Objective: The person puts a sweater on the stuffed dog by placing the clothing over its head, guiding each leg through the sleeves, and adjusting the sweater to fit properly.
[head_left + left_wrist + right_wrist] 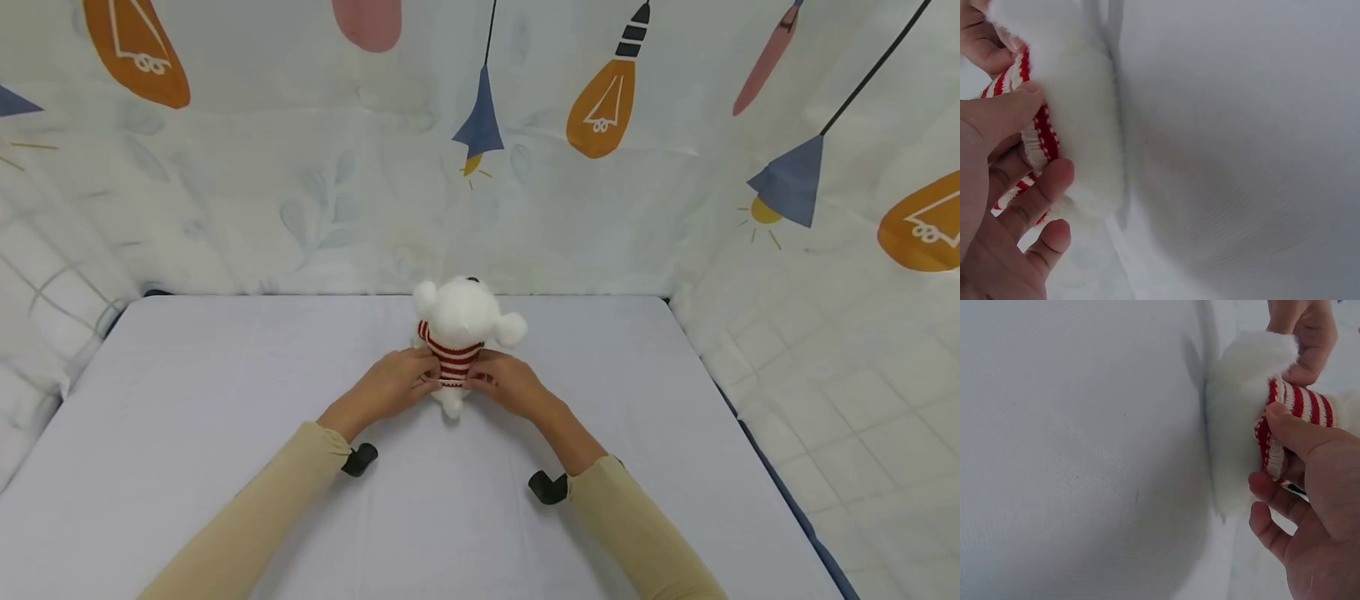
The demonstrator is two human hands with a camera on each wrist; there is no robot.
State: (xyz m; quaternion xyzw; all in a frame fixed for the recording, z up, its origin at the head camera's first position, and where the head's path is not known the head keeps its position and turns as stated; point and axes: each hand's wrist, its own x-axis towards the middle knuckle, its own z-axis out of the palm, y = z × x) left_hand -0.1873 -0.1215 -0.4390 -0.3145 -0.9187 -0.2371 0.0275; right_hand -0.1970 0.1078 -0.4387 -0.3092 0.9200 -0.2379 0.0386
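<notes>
A white plush toy [467, 310] sits upright on the white table, its back and short tail facing me. It wears a red-and-white striped knitted sweater [454, 360]. My left hand [396, 379] pinches the sweater's lower hem on the left side, thumb outside and fingers under the edge, as the left wrist view shows at the knitted hem [1046, 134]. On the right side, my right hand [513, 383] pinches the same hem [1270, 440] between thumb and fingers. White fur [1232, 431] shows below the hem. The toy's front is hidden from the head view.
The table [225, 400] has a white cover. Behind it hangs a pale curtain [375, 192] printed with lamps and bulbs. Black wrist-camera pieces [360, 460] stick out from both tan sleeves [258, 517].
</notes>
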